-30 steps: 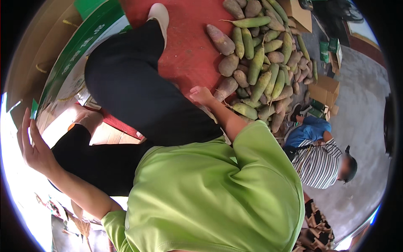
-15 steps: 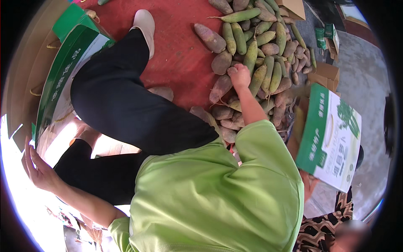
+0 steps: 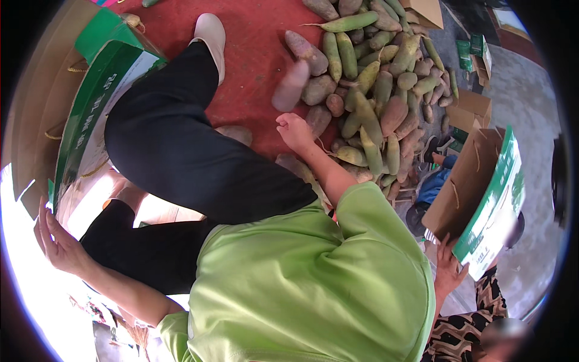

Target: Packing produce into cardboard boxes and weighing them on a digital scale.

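My right hand is over the red floor at the left edge of a radish pile. Its fingers are curled, with nothing visible in them. Just beyond it, apart from the fingertips, a motion-blurred purplish radish shows above the red floor. Long green radishes and stouter purplish-brown ones make up the pile. Far to the left, my left hand has its fingers spread and holds nothing. It is beside a large green-and-white carton whose brown inside faces left.
At right, a co-worker's hand holds an open green-and-white carton with rope handles. Brown cartons stand behind the pile. My leg stretches over the red floor. One radish lies by my knee.
My right hand has moved left off the pile, and the blurred radish has appeared beyond it. Radishes in the pile have shifted. The co-worker's carton has turned, showing its inside. My left hand barely moved.
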Tool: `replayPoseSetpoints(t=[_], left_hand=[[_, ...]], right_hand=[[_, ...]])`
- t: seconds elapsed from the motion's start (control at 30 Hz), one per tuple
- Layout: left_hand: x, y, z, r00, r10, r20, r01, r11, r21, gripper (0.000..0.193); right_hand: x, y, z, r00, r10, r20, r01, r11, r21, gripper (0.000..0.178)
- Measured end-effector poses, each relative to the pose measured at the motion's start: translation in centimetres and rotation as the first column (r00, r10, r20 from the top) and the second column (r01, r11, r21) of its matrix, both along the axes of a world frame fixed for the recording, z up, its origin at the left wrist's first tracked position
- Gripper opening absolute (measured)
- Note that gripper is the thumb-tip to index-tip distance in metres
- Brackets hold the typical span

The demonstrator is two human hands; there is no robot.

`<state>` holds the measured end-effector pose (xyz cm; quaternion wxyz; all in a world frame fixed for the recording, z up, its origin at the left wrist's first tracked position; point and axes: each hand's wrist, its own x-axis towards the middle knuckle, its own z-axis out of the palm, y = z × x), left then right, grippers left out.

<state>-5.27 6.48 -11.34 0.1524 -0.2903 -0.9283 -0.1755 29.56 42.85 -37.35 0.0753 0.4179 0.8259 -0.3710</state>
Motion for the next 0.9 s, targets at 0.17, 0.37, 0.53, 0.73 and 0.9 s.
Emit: replayPoseSetpoints(t=[0.17,0.37,0.53,0.73,0.9], left_hand=[[0.2,-0.3,0.3,0.999,0.02,0.025,-0.021,1.0,0.014,0.022],[0.4,-0.7,-0.2,1.0,-0.008,0.022,0.006,0.997,0.075,0.022],[0.7,-0.3,0.1,0.999,0.03,0.043,-0.034,0.995,0.09,0.022],[1.2,0.5,1.0,0.999,0.032,-0.01,-0.031,0.998,0.062,0.022],[1.8,2.0,1.0,0.998,0.055,-0.005,-0.054,0.995,0.082,0.022]], right_hand=[[0.0,2.3,0.1,0.997,-0.072,0.028,0.073,0.997,-0.007,0.02],[0.3,3.3,-0.1,0.986,-0.153,0.071,0.157,0.987,-0.042,0.023],[-1.6,1.9,-1.3,0.986,-0.161,0.037,0.164,0.984,-0.072,0.028],[-8.2,4.1,-2.2,0.999,0.013,0.031,-0.02,0.965,0.262,0.055],[-14.7,6.2,-3.1,0.988,0.081,0.133,-0.123,0.931,0.345,0.072]])
